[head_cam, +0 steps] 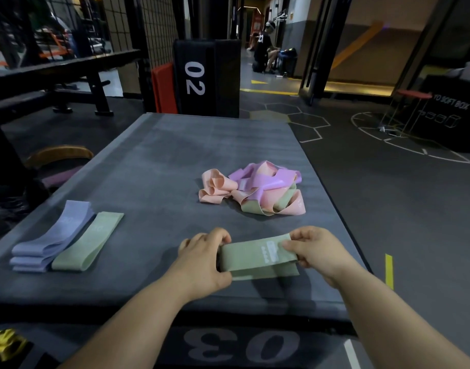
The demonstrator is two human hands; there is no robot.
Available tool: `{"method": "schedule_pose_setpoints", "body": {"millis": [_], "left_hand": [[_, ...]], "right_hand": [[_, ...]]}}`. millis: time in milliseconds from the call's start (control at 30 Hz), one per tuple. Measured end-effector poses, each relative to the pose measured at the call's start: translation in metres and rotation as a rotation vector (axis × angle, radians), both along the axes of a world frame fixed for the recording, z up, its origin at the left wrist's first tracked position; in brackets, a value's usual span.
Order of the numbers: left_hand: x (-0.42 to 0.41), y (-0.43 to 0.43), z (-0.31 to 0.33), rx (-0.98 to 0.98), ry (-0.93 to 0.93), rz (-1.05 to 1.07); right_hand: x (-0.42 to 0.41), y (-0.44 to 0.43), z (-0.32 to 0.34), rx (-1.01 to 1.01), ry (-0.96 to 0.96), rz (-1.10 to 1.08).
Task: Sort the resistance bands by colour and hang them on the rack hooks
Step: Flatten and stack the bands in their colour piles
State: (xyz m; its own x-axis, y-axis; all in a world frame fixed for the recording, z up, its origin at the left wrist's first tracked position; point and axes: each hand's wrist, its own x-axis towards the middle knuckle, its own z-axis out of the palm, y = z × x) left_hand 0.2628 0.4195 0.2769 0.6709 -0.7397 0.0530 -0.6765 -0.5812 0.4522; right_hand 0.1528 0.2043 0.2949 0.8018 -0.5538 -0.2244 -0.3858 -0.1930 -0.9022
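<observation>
Right, head view only. Left hand (202,259) has its fingers curled round one end of a green band (255,255); right hand (316,251) pinches the other end. The band is folded flat, just above the pad (175,155) near its front edge.

Sorted so far: lilac stack (52,235) with one green (90,241) touching its side, far left. Tangled pile (257,190) of pink, purple and green sits near the right edge. No rack or hooks in view.

Risks, as I judge them:
- either end slips, the fold springs open
- the two sorted groups touch, so colours may get mixed
- tugging the tangle drags other bands off the edge
</observation>
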Motion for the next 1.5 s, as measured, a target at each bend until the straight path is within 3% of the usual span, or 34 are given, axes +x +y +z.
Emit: {"method": "schedule_pose_setpoints", "body": {"millis": [333, 467, 1500], "left_hand": [[-0.006, 0.007, -0.003, 0.038, -0.03, 0.004], [-0.006, 0.009, -0.002, 0.059, -0.043, 0.0], [0.0, 0.009, -0.004, 0.064, -0.011, 0.004]], "right_hand": [[-0.002, -0.002, -0.009, -0.196, 0.129, -0.038], [-0.002, -0.005, -0.011, -0.364, 0.207, -0.033], [-0.003, 0.006, -0.011, -0.552, 0.289, 0.05]]}}
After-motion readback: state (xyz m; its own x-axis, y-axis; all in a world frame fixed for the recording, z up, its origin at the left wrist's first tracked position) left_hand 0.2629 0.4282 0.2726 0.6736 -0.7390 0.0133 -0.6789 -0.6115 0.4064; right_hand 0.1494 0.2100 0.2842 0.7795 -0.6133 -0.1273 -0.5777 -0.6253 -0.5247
